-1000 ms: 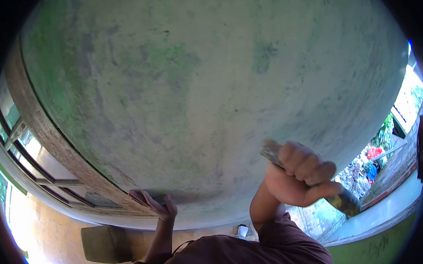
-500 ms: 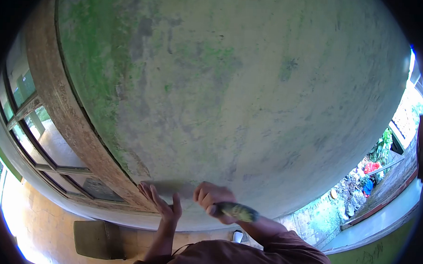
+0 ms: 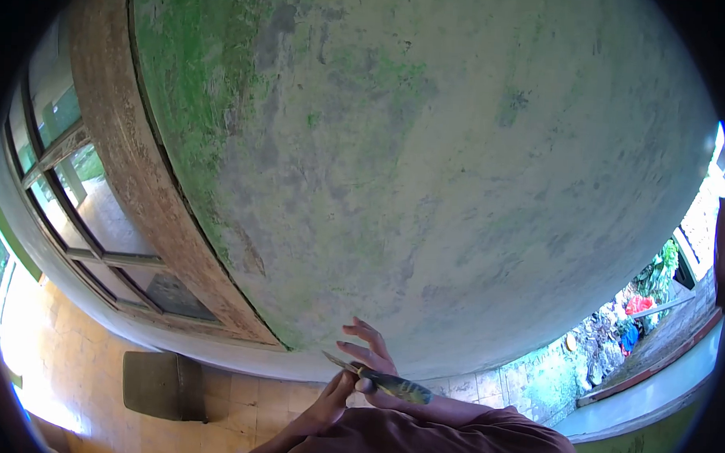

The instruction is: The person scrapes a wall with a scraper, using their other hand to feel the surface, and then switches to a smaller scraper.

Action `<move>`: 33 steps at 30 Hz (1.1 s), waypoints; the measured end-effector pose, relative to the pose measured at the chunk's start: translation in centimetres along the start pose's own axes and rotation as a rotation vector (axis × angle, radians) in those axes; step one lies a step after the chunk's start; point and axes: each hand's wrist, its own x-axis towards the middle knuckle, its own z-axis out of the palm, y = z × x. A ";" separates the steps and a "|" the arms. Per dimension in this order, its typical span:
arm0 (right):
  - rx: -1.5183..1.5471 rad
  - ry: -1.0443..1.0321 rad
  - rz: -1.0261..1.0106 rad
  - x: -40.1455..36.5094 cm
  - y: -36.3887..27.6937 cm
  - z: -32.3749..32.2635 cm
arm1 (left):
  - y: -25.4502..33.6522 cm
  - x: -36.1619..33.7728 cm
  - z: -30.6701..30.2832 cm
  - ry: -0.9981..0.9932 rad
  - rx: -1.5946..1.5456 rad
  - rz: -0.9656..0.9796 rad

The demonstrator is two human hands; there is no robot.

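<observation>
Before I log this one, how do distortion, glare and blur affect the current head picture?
Head view: wide-angle distortion bulges the wall and bows the wooden frame, with black corners; head view: glare whitens part of the tiled floor at lower left; head view: the tool shows little blur, its handle fairly distinct, finer detail too small to judge.

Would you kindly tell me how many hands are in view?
2: the right hand, holding a tool, and the left hand, close beside it, both near the shirt.
</observation>
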 end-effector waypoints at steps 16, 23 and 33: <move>0.404 -0.235 0.440 -5.8 -0.2 -8.5 | 3.1 3.8 6.4 0.465 -0.416 0.460; 0.614 -0.066 0.664 -10.3 1.7 -11.9 | 4.0 3.8 8.7 0.695 -0.190 0.392; 0.696 -0.091 0.755 -14.9 2.6 -14.7 | 8.2 5.3 11.6 0.609 0.103 0.304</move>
